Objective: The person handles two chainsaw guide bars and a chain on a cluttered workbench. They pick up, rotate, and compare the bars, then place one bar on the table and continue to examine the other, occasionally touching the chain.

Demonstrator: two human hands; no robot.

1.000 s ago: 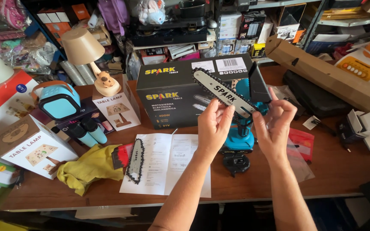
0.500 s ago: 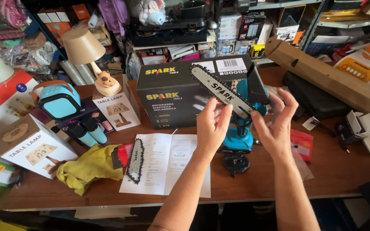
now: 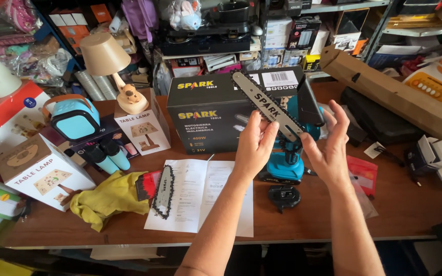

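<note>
Steel guide bar [image 3: 269, 108] between raised hands [image 3: 292, 145] (fingers splayed)

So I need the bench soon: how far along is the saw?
Done: the saw is out of its black box, and the manual lies open. In hand: the left hand and right hand hold the guide bar with its chain over the saw body. Left: a spare chain and a black part lie on the table; whether the bar is fastened cannot be told.
</note>
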